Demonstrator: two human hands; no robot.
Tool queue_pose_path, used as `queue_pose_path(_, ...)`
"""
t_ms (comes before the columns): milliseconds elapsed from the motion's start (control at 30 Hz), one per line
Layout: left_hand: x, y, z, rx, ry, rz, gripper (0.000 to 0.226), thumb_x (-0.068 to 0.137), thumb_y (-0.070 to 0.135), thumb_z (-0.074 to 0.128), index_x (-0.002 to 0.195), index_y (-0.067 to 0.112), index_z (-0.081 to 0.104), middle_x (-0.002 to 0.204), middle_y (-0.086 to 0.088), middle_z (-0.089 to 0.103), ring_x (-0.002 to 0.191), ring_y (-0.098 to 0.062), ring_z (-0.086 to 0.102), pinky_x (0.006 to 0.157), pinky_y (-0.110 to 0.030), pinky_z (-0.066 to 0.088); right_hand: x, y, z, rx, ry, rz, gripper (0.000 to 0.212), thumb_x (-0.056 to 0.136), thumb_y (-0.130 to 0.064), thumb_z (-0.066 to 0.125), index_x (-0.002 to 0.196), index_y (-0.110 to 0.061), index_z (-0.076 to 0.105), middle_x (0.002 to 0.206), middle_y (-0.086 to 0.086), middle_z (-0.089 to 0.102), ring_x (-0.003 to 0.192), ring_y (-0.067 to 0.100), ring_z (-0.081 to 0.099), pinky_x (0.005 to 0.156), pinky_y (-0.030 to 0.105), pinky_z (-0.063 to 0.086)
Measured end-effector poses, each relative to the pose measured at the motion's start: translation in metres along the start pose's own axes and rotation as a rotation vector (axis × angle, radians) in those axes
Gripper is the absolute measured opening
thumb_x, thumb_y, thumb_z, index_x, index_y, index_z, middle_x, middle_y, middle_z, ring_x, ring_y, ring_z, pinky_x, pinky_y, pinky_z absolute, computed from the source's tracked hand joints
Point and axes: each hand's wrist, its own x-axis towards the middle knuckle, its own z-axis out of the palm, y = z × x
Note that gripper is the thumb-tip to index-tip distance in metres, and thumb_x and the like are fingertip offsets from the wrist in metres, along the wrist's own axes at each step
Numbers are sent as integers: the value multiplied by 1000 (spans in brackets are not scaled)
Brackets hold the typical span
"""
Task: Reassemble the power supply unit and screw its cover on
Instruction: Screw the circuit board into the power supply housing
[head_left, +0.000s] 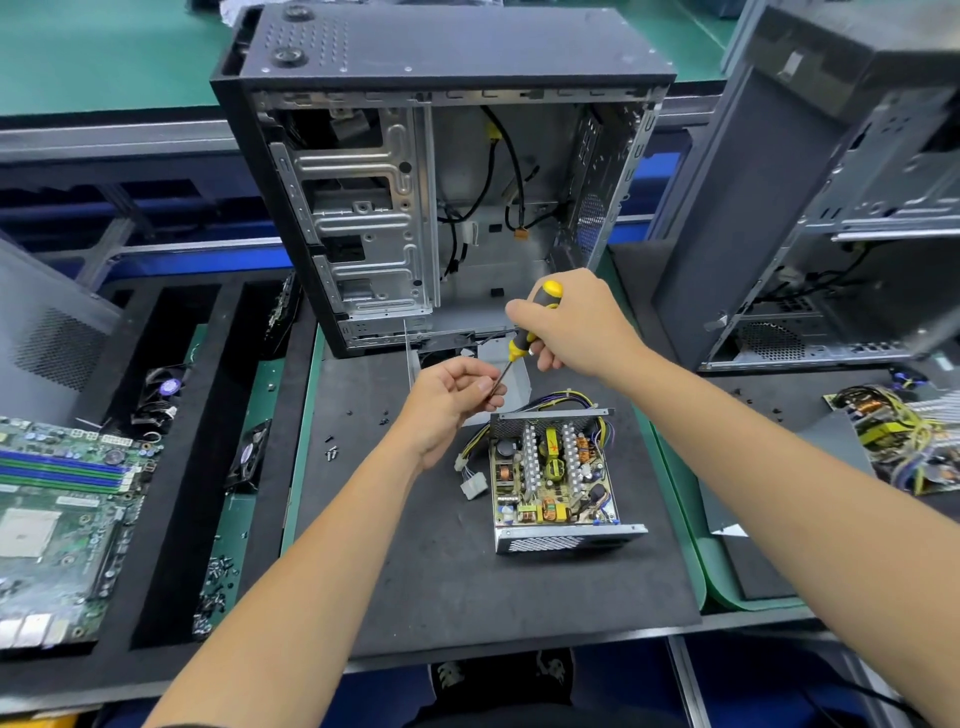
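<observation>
The open power supply unit (553, 478) sits on the dark mat, its circuit board, coils and heat sinks exposed, with a bundle of coloured wires (563, 400) at its far side. Its grey metal cover (511, 376) lies behind it, partly hidden by my hands. My right hand (576, 325) grips the black-and-yellow handle of a screwdriver (524, 332), held above the mat with the shaft pointing down and left. My left hand (452, 397) pinches the tip of the shaft; whether a screw is between the fingers I cannot see.
An empty computer case (441, 171) stands upright behind the mat, a second case (831, 208) at the right. Loose screws (332, 449) lie on the mat's left. A motherboard (62, 519), fans and a screw pile (215, 587) fill the left tray. Another bare PSU board (898, 436) lies right.
</observation>
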Motion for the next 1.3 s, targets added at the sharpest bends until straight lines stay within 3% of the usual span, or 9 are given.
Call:
queue_pose_path(567, -5, -5, -3, -147, 126, -52, 16, 95, -1, 50, 94, 4, 65, 71, -3, 69, 62, -10, 61, 63, -18, 53, -2, -6, -2, 25, 54, -71, 25, 86, -17, 59, 69, 0, 64, 58, 6, 68, 42, 20, 61, 39, 20, 44)
queue_pose_path(1300, -8, -5, -6, -175, 74, -79, 13, 91, -1, 53, 96, 3, 65, 75, -4, 70, 66, -11, 64, 66, -19, 53, -5, -8, -1, 27, 58, -77, 25, 86, -17, 59, 71, 3, 63, 60, 8, 69, 43, 22, 62, 39, 21, 46)
